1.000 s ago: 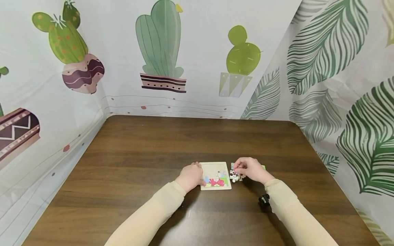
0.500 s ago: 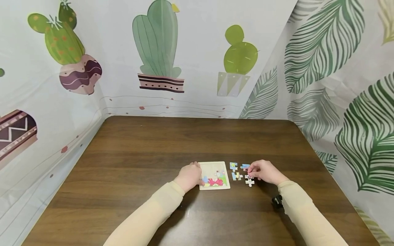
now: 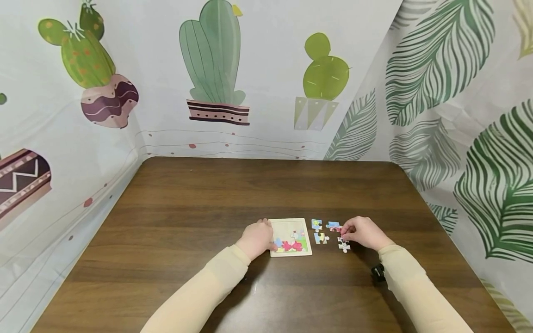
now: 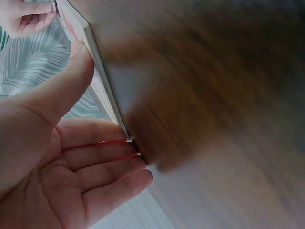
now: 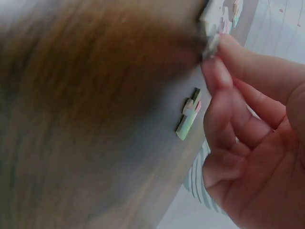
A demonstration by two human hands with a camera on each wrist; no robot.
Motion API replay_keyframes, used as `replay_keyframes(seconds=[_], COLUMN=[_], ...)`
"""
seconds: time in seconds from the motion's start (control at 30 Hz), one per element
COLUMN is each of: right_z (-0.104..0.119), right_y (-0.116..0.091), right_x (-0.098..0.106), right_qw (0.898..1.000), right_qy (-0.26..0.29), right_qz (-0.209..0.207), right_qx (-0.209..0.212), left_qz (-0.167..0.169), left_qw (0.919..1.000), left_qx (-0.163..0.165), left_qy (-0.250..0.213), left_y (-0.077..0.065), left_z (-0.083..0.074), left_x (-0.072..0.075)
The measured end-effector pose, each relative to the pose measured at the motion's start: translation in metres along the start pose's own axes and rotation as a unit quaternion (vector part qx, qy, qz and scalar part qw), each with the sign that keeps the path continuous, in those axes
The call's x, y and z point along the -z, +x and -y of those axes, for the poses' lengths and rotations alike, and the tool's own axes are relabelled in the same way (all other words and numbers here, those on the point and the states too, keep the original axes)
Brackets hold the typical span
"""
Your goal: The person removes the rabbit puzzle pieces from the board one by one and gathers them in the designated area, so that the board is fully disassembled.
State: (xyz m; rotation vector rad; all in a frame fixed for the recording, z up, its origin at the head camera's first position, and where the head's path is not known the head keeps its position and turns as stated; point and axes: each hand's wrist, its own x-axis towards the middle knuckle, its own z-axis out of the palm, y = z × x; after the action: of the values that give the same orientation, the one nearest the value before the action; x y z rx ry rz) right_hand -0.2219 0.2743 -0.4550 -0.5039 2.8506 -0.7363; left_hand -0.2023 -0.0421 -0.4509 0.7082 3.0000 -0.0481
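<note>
A square wooden puzzle tray (image 3: 287, 226) lies on the table with several pink, green and pale blue pieces fitted along its near and right sides. My left hand (image 3: 256, 239) rests against the tray's left edge. In the left wrist view its thumb touches the frame and its fingers (image 4: 114, 162) are nearly straight. To the right of the tray, my right hand (image 3: 364, 232) pinches a white jigsaw piece (image 3: 344, 246) between thumb and forefinger, low over the table. Beside it lie a blue-and-red piece (image 3: 333, 226), a blue-and-yellow piece (image 3: 316, 225) and a pale blue-and-yellow piece (image 3: 320, 238).
Another jigsaw piece (image 5: 189, 117), greenish, lies on the wood past my right fingers in the right wrist view. The brown table (image 3: 200, 199) meets a cloth backdrop (image 3: 270, 83) printed with cacti and leaves at the back and sides.
My right hand has moved right from beside the tray, drawing the white piece along and leaving the pieces spread apart. My left hand has stayed at the tray's edge.
</note>
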Motion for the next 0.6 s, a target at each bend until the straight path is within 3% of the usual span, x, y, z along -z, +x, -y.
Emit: replay_keyframes(seconds=[0.2,0.6], right_z=[0.0007,0.0029], right_y=[-0.0004,-0.0009], right_x=[0.0001,-0.0022], right_qw=[1.0,0.999], right_qy=[-0.009,-0.02], right_qz=[-0.005,-0.032], right_qx=[-0.016,0.001], left_qz=[0.005,0.005], left_qw=[1.0,0.9999], left_qx=[0.003,0.008], left_qy=[0.003,0.004], left_y=[0.0001,-0.0004], left_z=[-0.0002,-0.0005], left_x=[0.0005,0.0005])
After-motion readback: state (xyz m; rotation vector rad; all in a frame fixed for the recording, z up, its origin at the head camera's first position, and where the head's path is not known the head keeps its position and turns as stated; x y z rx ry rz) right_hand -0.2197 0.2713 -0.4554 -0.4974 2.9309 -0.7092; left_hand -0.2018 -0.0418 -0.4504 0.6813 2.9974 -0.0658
